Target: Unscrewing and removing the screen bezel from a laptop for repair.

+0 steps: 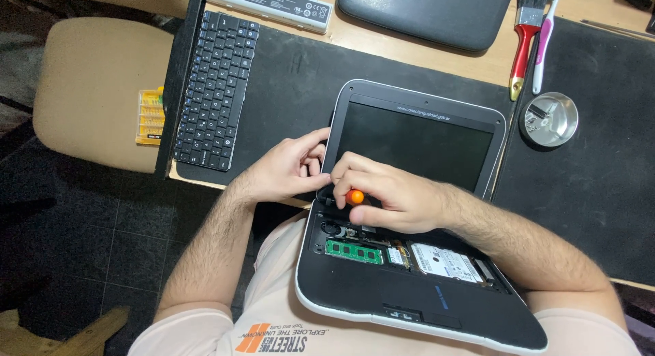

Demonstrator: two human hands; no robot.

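Note:
A small black laptop (416, 141) with a white rim lies open across my lap, its keyboard taken off so the green memory stick (353, 251) and the silver hard drive (443, 262) show. My right hand (392, 196) is closed around a screwdriver with an orange end (354, 196), at the left hinge corner. My left hand (290, 168) pinches the left edge of the screen frame near that hinge, touching the right hand's fingers.
A loose black keyboard (215, 90) lies on a dark mat at the left, with a yellow bit case (151, 116) on a beige chair beside it. A round metal dish (549, 119), a red-handled brush (524, 42), a grey battery (269, 5) and a dark case (426, 15) sit behind.

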